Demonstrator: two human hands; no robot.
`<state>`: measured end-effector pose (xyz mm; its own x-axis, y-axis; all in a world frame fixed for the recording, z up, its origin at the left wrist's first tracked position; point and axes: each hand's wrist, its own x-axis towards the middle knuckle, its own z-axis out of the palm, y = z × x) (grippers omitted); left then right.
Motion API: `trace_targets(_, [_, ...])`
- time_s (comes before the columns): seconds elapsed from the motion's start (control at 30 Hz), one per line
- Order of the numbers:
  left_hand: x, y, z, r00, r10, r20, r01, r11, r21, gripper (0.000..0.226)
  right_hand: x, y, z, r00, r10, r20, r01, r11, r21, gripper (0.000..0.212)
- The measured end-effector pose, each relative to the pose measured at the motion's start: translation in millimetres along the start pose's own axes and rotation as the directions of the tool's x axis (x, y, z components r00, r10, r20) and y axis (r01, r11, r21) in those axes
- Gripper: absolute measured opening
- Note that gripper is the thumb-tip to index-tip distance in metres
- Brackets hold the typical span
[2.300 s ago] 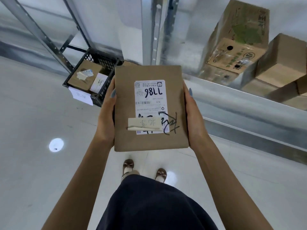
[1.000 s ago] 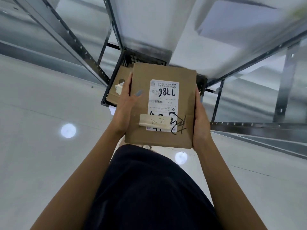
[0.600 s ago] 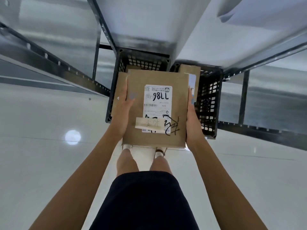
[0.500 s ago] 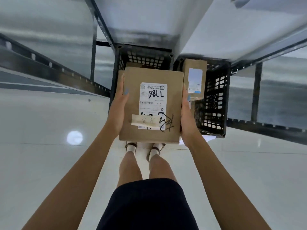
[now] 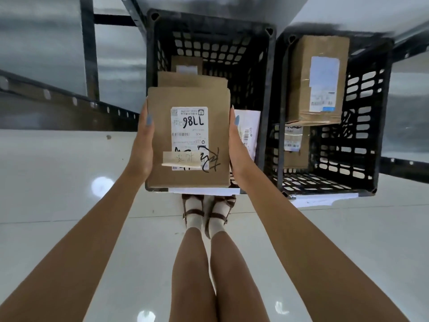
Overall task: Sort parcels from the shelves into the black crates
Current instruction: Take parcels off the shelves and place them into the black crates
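Observation:
I hold a flat brown cardboard parcel (image 5: 160, 140) with a white label reading 7786 and a strip of tape. My left hand (image 5: 142, 145) grips its left edge and my right hand (image 5: 238, 147) grips its right edge. The parcel hovers over the near part of the left black crate (image 5: 209, 31), which holds other brown parcels (image 5: 192, 79) and a white-labelled packet (image 5: 249, 129). Beside it on the right stands a second black crate (image 5: 362, 112) with a tall brown box (image 5: 301, 77) and a smaller box (image 5: 296, 147) under it.
Both crates sit on the glossy white floor (image 5: 58, 182) beneath a metal shelf (image 5: 255, 8). A dark shelf upright (image 5: 89, 54) and a low rail (image 5: 58, 101) run at the left. My feet (image 5: 206, 212) stand just in front of the left crate.
I have walked from the shelf with boxes up to the two crates. The parcel, still in both hands, now hangs over the left crate, and the crates appear much closer.

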<state>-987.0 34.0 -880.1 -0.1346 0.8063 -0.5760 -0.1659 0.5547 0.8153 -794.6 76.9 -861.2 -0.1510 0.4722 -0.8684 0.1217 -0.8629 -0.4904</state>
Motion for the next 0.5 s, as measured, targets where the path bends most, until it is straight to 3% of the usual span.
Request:
trace_targets(0.17, [12, -17, -6, 0.995, -0.081, -0.061, 0.085, 0.995, 0.049, 0.092, 12, 21, 5, 0.999, -0.028, 0.045, 0.030, 0.999, -0.032, 0.056])
trace_targets(0.37, [25, -23, -10, 0.987, -0.130, -0.098, 0.136, 0.989, 0.060, 0.077, 11, 18, 1, 0.999, -0.024, 0.029, 0.026, 0.998, -0.058, 0.054])
trace_targets(0.5, [18, -1, -1, 0.989, -0.072, -0.132, 0.089, 0.988, 0.125, 0.070, 0, 5, -1, 0.995, -0.101, 0.014, 0.102, 0.992, -0.072, 0.052])
